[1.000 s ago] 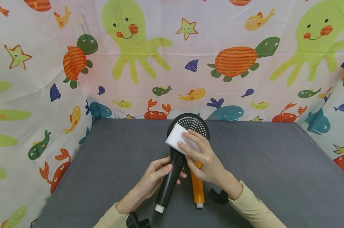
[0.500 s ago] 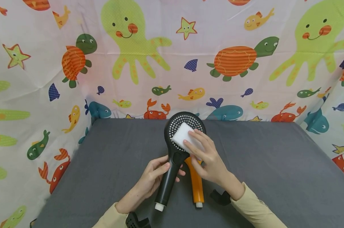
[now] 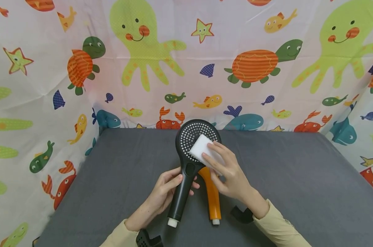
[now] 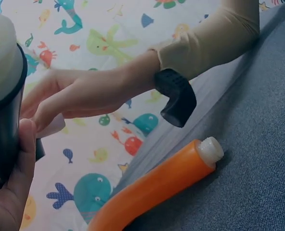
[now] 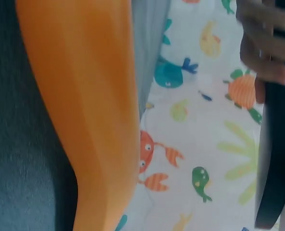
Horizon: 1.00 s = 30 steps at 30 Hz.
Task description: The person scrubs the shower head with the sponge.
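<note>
Around the handle of a black shower head (image 3: 179, 197), my left hand (image 3: 165, 189) keeps a grip, thumb on top and fingertips showing on the far side. The spray face, dotted with pale nozzles, is tilted up toward the head camera. A white sponge block (image 3: 201, 146) is pinched in my right hand (image 3: 229, 173) and lies over the lower right of that face. In the left wrist view, the threaded white end of the black handle (image 4: 3, 130) is close up, with the right hand (image 4: 80, 95) beyond it. My left fingers (image 5: 265, 50) curl round the handle in the right wrist view.
An orange handle (image 3: 213, 199) with a white threaded end lies on the grey cloth-covered table (image 3: 297, 185), its upper end hidden behind the black head. Black wrist mounts (image 3: 242, 215) sit by both wrists. A printed sea-animal curtain (image 3: 180, 103) surrounds the back and sides.
The black shower head has shifted slightly left and up, showing more of its nozzles. The sponge has slid from the neck and lower left of the face to its lower right.
</note>
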Each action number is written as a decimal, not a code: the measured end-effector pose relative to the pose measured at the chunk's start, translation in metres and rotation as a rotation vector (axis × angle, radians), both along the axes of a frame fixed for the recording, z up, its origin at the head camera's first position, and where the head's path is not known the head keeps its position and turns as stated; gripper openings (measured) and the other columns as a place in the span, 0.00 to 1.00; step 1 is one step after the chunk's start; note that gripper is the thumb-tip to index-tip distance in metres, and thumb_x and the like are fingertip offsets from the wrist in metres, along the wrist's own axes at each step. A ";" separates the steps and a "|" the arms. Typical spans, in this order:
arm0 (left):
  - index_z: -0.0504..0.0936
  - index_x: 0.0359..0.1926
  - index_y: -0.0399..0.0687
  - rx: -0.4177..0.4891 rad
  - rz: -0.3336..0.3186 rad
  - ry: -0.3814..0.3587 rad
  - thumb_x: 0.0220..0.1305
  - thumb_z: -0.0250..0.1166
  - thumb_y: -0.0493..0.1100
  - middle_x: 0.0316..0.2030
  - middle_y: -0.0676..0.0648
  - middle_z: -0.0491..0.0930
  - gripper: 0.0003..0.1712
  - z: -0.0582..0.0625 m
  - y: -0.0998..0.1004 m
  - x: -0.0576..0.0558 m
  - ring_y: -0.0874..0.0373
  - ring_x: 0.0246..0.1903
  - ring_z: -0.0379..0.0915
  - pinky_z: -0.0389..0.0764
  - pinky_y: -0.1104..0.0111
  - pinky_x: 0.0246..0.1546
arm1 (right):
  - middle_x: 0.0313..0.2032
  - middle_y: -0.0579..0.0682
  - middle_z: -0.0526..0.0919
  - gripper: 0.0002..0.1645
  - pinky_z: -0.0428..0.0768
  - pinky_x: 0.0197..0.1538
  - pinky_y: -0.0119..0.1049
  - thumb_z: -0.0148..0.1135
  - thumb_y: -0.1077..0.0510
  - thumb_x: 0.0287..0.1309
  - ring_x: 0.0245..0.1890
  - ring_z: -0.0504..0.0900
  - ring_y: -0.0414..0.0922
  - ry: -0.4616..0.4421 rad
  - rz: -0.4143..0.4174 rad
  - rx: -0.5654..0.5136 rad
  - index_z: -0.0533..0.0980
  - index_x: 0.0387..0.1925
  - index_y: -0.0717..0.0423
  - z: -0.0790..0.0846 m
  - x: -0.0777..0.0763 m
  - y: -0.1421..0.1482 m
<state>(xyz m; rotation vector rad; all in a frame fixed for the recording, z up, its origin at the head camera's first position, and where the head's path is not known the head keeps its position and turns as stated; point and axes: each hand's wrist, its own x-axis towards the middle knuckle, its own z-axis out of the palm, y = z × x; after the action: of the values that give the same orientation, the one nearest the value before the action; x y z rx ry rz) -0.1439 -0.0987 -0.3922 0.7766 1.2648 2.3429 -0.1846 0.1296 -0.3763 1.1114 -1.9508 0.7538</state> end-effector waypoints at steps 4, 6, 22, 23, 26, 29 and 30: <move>0.58 0.62 0.24 -0.006 0.008 -0.004 0.71 0.41 0.34 0.45 0.41 0.76 0.23 0.001 0.000 0.000 0.52 0.40 0.79 0.80 0.64 0.39 | 0.59 0.63 0.68 0.23 0.60 0.60 0.56 0.48 0.57 0.59 0.61 0.62 0.61 -0.010 -0.046 -0.035 0.75 0.55 0.57 0.002 -0.003 0.003; 0.59 0.62 0.23 -0.003 0.009 -0.003 0.71 0.41 0.34 0.44 0.41 0.76 0.23 0.002 0.000 0.001 0.52 0.39 0.79 0.80 0.64 0.39 | 0.59 0.63 0.67 0.24 0.61 0.57 0.59 0.49 0.59 0.56 0.62 0.61 0.61 -0.033 -0.115 -0.086 0.75 0.55 0.59 0.003 -0.006 0.005; 0.58 0.61 0.22 -0.025 -0.010 -0.015 0.71 0.42 0.34 0.43 0.41 0.77 0.23 0.000 0.001 0.001 0.53 0.38 0.79 0.80 0.64 0.39 | 0.60 0.63 0.66 0.26 0.59 0.59 0.59 0.51 0.64 0.51 0.62 0.60 0.61 -0.050 -0.117 -0.139 0.74 0.55 0.61 0.008 -0.015 -0.012; 0.58 0.61 0.21 -0.029 -0.014 -0.015 0.71 0.42 0.34 0.43 0.41 0.77 0.23 0.000 0.001 0.001 0.53 0.38 0.79 0.80 0.64 0.39 | 0.60 0.63 0.66 0.26 0.58 0.59 0.59 0.52 0.64 0.51 0.62 0.59 0.61 -0.053 -0.119 -0.137 0.74 0.55 0.61 0.008 -0.015 -0.013; 0.58 0.61 0.22 -0.031 -0.019 -0.017 0.70 0.42 0.34 0.43 0.41 0.77 0.23 -0.001 0.001 0.002 0.54 0.38 0.79 0.80 0.64 0.39 | 0.60 0.63 0.65 0.25 0.57 0.60 0.60 0.51 0.62 0.55 0.63 0.58 0.62 -0.060 -0.054 -0.068 0.73 0.56 0.59 0.009 -0.010 -0.019; 0.58 0.61 0.21 -0.019 -0.031 -0.001 0.70 0.41 0.33 0.43 0.41 0.76 0.23 -0.002 0.001 0.001 0.54 0.38 0.78 0.80 0.64 0.39 | 0.61 0.61 0.65 0.24 0.56 0.62 0.59 0.48 0.57 0.60 0.63 0.58 0.61 -0.058 0.012 0.018 0.72 0.57 0.57 0.010 -0.004 -0.027; 0.58 0.61 0.21 -0.016 -0.035 0.001 0.70 0.41 0.33 0.44 0.40 0.76 0.23 -0.002 0.001 0.001 0.54 0.38 0.78 0.80 0.65 0.40 | 0.61 0.61 0.65 0.24 0.57 0.62 0.59 0.48 0.56 0.61 0.63 0.58 0.61 -0.062 0.017 0.025 0.72 0.58 0.56 0.010 -0.004 -0.028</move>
<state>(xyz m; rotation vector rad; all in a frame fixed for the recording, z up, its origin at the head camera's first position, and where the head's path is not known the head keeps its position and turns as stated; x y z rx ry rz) -0.1428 -0.0974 -0.3940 0.7889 1.2587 2.3026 -0.1883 0.1021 -0.3659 1.1326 -2.0100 0.7830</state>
